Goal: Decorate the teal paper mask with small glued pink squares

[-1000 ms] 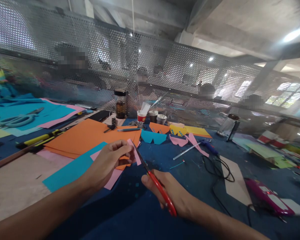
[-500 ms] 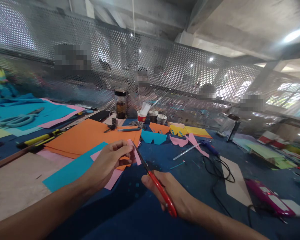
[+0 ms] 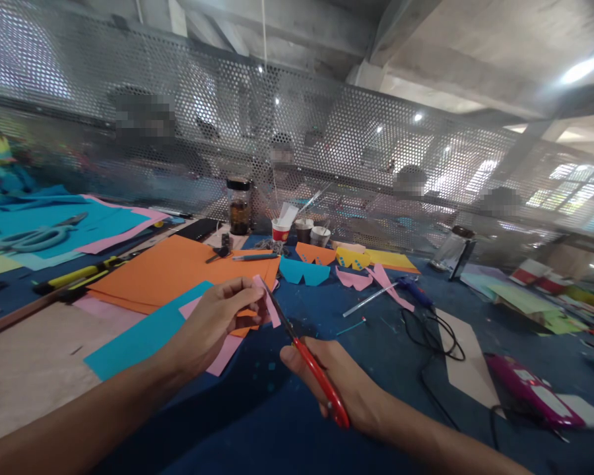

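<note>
Between the fingers of my left hand (image 3: 218,316) is a narrow strip of pink paper (image 3: 273,311). My right hand (image 3: 339,379) grips red-handled scissors (image 3: 321,379), their blades running up along the strip's right edge. From this side the blades look nearly closed; whether they bite the paper I cannot tell. Under and beside my left hand lie a blue paper sheet (image 3: 138,336) and stacked orange sheets (image 3: 153,270). Beyond the scissors rest cut mask-like shapes: a blue one (image 3: 304,272), a pink one (image 3: 354,280), a yellow one (image 3: 351,258) and an orange one (image 3: 314,253).
A glue gun (image 3: 416,292) with a black cord lies right of centre, near a clear glue stick (image 3: 369,300). Further right is a magenta device (image 3: 534,391). Grey-blue scissors (image 3: 37,237) lie at left. A jar (image 3: 239,206) and paper cups (image 3: 281,231) stand before a perforated metal screen (image 3: 327,132).
Almost nothing differs. Both hands, the pink strip and the scissors hold nearly the same position. Behind the screen, people have shifted slightly.
</note>
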Tool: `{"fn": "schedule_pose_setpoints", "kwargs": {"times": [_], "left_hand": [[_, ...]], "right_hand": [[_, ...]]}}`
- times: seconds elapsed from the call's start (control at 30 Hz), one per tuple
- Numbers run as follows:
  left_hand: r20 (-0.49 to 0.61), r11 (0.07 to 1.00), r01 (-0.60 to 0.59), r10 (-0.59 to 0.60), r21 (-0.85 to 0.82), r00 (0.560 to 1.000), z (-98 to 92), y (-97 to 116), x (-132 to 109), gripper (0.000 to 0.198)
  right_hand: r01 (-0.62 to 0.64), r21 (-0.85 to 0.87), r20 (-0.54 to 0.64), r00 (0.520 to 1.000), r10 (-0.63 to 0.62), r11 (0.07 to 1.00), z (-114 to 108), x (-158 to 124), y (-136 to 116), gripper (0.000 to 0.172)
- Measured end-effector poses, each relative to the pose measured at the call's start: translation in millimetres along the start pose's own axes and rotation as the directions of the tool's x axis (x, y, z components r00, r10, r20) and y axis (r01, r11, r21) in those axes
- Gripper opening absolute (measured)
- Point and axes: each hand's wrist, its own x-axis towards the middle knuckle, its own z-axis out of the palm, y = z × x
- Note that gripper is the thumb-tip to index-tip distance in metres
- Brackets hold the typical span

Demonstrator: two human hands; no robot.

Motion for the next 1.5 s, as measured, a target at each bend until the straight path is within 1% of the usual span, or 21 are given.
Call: {"fn": "schedule_pose_setpoints", "kwargs": {"times": [0.1, 0.2, 0.37, 0.47, 0.57, 0.8, 0.97, 1.1, 1.3, 1.5], "left_hand": [[-0.003, 1.0, 0.0, 0.0, -0.02, 1.0, 0.0, -0.2, 1.5, 0.026], [-0.027, 0.999, -0.012, 0.01, -0.05, 1.0, 1.7, 2.3, 2.5, 0.027], [-0.043, 0.999, -0.014, 0.012, -0.04, 0.999, 3.2, 5.7, 1.9, 0.029], [-0.04, 0.999, -0.011, 0.01, -0.037, 0.999, 2.1, 4.6, 1.8, 0.028], [-0.014, 1.0, -0.01, 0.01, -0.019, 1.0, 1.3, 3.2, 1.7, 0.027], [-0.008, 1.0, 0.009, -0.009, -0.016, 1.0, 2.2, 1.0, -0.5, 0.023], [-0.002, 1.0, 0.011, -0.011, -0.013, 1.0, 2.2, -0.5, 0.7, 0.025], [-0.002, 1.0, 0.014, -0.014, -0.009, 1.0, 2.0, -1.0, -0.2, 0.024], [-0.003, 1.0, 0.01, -0.01, -0.015, 1.0, 1.5, -1.6, 0.1, 0.023], [-0.005, 1.0, 0.011, -0.011, -0.022, 1.0, 1.1, -2.3, 1.7, 0.023]], "right_hand": [[-0.007, 0.002, -0.012, 1.0, 0.007, 1.0, 0.9, 1.0, 1.6, 0.053], [-0.024, 0.047, 0.002, 1.0, 0.024, 0.999, 2.6, 1.4, 4.0, 0.053], [-0.048, 0.118, 0.023, 0.999, 0.046, 0.992, 5.2, 1.6, 7.2, 0.055], [-0.037, 0.073, 0.011, 0.999, 0.036, 0.997, 4.7, 2.7, 7.3, 0.053], [-0.021, 0.015, 0.002, 1.0, 0.021, 1.0, 3.4, 3.5, 5.5, 0.051], [-0.006, 0.002, 0.017, 1.0, 0.006, 1.0, 2.8, 3.0, 3.2, 0.051], [0.01, -0.019, -0.018, 1.0, -0.011, 1.0, 3.9, 3.7, 6.1, 0.051], [0.015, 0.012, 0.002, 1.0, -0.015, 1.0, 3.3, 2.6, 5.3, 0.053], [-0.014, 0.083, 0.011, 1.0, 0.013, 0.996, 4.7, 0.9, 5.4, 0.058], [0.0, 0.051, 0.015, 1.0, -0.001, 0.999, 3.3, 1.5, 4.9, 0.056]]}}
